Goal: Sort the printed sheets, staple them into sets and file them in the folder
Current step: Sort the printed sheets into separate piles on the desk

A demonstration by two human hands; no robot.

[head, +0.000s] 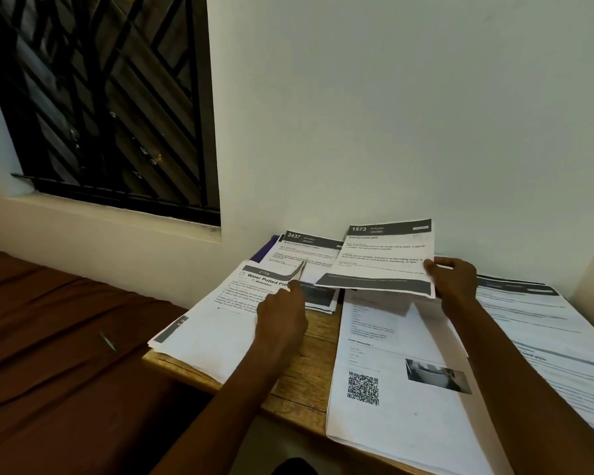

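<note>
The right hand [455, 281] held a white printed sheet headed "1573" with a dark band along its near edge [383, 258], its grip pinched on the sheet's right edge, thumb on top, the sheet lifted clear above the wooden table [302, 368]. Directly under that grip and nearer the person lay a white sheet bearing a QR code and a small photograph [398, 378]; to the right of it spread more printed sheets with dark header bars [542, 323].

The left hand [282, 320] rested on a stack of white sheets headed "Water Potted Plant" [213, 323], its grip pinching up the far right corner of the top sheet, which curled upward. Just beyond that grip, towards the wall, lay another stack topped by a sheet headed "2437" [306, 252]. A purple flat item, possibly the folder [266, 252], showed from under the far left side of that stack; whether anything lay inside it could not be told.

Left of the left hand, off the table, a small dark pen-like object [107, 341] lay on a brown bedcover [48, 337].
</note>
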